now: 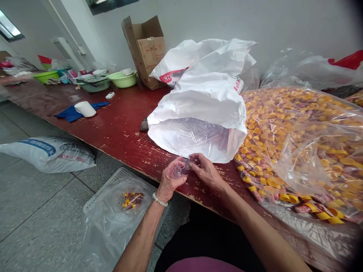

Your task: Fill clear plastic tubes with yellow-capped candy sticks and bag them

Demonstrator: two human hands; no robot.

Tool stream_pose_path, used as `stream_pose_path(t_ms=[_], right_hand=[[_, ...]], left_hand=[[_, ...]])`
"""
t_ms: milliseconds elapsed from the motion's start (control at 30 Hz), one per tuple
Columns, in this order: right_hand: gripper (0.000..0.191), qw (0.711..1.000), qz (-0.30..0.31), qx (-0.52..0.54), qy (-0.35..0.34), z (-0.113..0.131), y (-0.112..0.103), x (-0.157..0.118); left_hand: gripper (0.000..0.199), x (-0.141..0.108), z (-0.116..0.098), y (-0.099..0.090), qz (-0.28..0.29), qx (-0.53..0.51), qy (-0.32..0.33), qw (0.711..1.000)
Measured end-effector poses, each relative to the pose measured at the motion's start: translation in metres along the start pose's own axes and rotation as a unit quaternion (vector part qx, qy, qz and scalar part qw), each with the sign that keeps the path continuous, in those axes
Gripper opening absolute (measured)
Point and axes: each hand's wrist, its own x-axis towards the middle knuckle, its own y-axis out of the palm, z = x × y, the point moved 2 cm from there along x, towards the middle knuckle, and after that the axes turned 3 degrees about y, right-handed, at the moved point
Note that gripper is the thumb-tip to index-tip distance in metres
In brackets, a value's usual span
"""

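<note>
Just over the front edge of the red table [124,141], my left hand [171,178] is curled around clear plastic tubes [177,170], their round ends facing up. A beaded bracelet circles that wrist. Close on its right, my right hand [202,169] pinches another clear tube [189,161] between thumb and fingers. Beyond both hands lies a large white sack [198,98], its mouth open toward me, with many clear tubes [195,136] inside. To the right, a big transparent bag [306,151] spreads over the table, full of yellow rings and red-patterned pieces.
A cardboard box [151,56] stands behind the sack. Green basins [123,79], a white roll [85,109] on blue cloth [68,114] and a dark object [144,124] lie leftward. Below are a plastic-lined crate [106,190] and a filled sack [48,155] on the floor.
</note>
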Motion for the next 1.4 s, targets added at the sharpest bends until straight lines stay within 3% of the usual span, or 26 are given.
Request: stream_pose_path(t_ms=[67, 133, 267, 367, 467, 533, 600, 700, 800, 867, 967, 1100, 1233, 1333, 1400], right_hand=[[0.023, 0.994, 0.004, 0.113, 0.000, 0.002, -0.001, -0.021], [0.024, 0.993, -0.020, 0.118, -0.010, 0.002, -0.003, -0.038], [0.036, 0.994, -0.104, -0.021, -0.035, -0.001, -0.013, -0.061], [0.048, 0.988, -0.103, -0.108, -0.028, 0.000, -0.026, -0.078], [0.048, 0.983, -0.089, -0.157, -0.044, 0.007, -0.049, -0.102], [0.040, 0.973, -0.132, -0.180, -0.054, 0.008, -0.076, -0.123], [0.028, 0.955, -0.216, -0.204, -0.027, -0.001, -0.111, -0.148], [0.022, 0.900, -0.316, -0.286, 0.094, -0.035, -0.163, -0.183], [0.017, 0.869, -0.260, -0.388, 0.164, -0.070, -0.187, -0.201], [0.022, 0.855, -0.224, -0.429, 0.184, -0.083, -0.190, -0.204], [0.026, 0.839, -0.220, -0.446, 0.222, -0.091, -0.190, -0.204], [0.025, 0.890, -0.216, -0.332, 0.227, -0.088, -0.191, -0.206], [0.028, 0.942, -0.242, -0.155, 0.172, -0.056, -0.176, -0.209], [0.022, 0.978, -0.175, -0.084, 0.073, -0.017, -0.155, -0.206], [0.018, 0.987, -0.126, -0.089, 0.036, 0.001, -0.147, -0.204]], left_hand=[[0.036, -0.004, -0.003, 0.009, 0.055, 0.006, 0.006, 0.998], [0.038, -0.008, -0.005, 0.020, 0.109, 0.026, 0.011, 0.994], [0.039, -0.016, -0.003, 0.039, 0.166, 0.090, 0.019, 0.982], [0.038, -0.023, 0.005, 0.054, 0.179, 0.101, 0.001, 0.979], [0.040, -0.033, 0.011, 0.071, 0.195, 0.024, -0.039, 0.980], [0.043, -0.040, 0.012, 0.081, 0.191, -0.056, -0.065, 0.978], [0.044, -0.046, 0.011, 0.088, 0.183, -0.101, -0.077, 0.975], [0.044, -0.051, 0.008, 0.092, 0.182, -0.097, -0.075, 0.976], [0.043, -0.054, 0.005, 0.096, 0.202, -0.065, -0.074, 0.974], [0.041, -0.057, 0.003, 0.100, 0.225, -0.040, -0.084, 0.970], [0.041, -0.061, 0.004, 0.108, 0.256, -0.019, -0.096, 0.962], [0.041, -0.068, 0.005, 0.120, 0.293, 0.003, -0.107, 0.950], [0.039, -0.075, 0.005, 0.135, 0.330, 0.042, -0.106, 0.937], [0.039, -0.079, 0.002, 0.144, 0.366, 0.066, -0.101, 0.923], [0.038, -0.080, 0.000, 0.145, 0.392, 0.080, -0.098, 0.911]])
